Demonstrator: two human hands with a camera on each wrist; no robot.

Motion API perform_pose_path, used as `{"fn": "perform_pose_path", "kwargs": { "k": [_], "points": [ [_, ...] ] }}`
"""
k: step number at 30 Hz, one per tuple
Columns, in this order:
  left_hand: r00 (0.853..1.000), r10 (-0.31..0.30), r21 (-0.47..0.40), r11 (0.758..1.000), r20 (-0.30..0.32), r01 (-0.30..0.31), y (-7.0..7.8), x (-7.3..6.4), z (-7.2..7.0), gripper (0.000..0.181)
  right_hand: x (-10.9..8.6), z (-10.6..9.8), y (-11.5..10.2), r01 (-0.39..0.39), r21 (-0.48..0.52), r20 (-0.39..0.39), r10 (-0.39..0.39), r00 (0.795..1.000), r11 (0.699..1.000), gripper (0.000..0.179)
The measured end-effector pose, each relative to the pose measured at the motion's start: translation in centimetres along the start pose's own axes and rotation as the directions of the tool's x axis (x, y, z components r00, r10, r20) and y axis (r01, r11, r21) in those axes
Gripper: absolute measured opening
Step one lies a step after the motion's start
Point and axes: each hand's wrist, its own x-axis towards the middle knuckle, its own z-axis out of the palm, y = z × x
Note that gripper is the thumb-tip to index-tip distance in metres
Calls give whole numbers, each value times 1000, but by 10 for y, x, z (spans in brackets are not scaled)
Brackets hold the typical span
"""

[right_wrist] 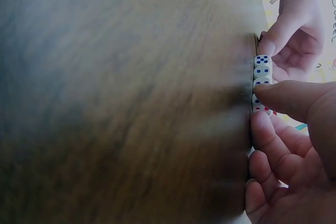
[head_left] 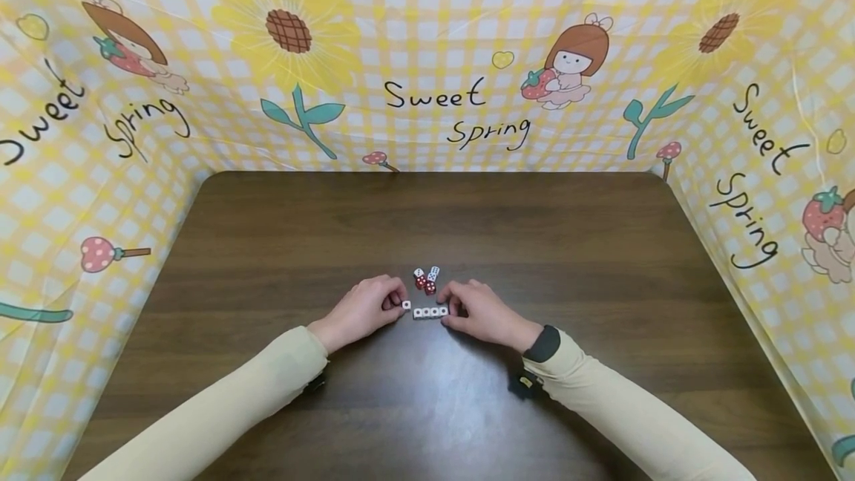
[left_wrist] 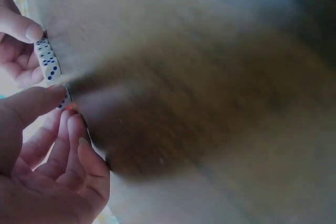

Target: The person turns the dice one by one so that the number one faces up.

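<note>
Past pale sleeves [head_left: 220, 407], with left hand [head_left: 361, 309] pinching one die [head_left: 406, 306] and right hand [head_left: 486, 310] pinching the end of the dice row [head_left: 427, 312], best slide squarely toward four o'clock.

The head view was bright and fairly sharp, with pale glare on the table [head_left: 441, 384]. Both wrist views were dimmer and hazy, the table badly blurred, the dice [left_wrist: 51, 68] noticeably clearer.

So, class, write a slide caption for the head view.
Left fingers pinch one white die beside a row of four, right fingers at its other end, red and white dice beyond.
</note>
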Motion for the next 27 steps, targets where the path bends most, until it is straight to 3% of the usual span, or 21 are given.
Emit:
{"fn": "perform_pose_path", "kwargs": {
  "k": [8, 18, 24, 27],
  "points": [
    [998, 44, 5, 999, 36, -44, -2, -4, 3, 11, 1, 2, 2, 48, -43, -38, -50, 998, 998, 15],
    [998, 54, 22, 998, 35, -55, 1, -6, 5, 11, 1, 4, 2, 39, -63, -32, -41, 999, 997, 16],
    [998, 55, 34, 998, 33, -56, 0, -7, 6, 12, 3, -4, 1, -31, 94, 26, 28, 999, 995, 20],
    [997, 67, 39, 997, 32, -69, -1, -9, 6, 12, 9, -8, 0, -80, 175, 2, 81, 997, 981, 15]
  ]
}}
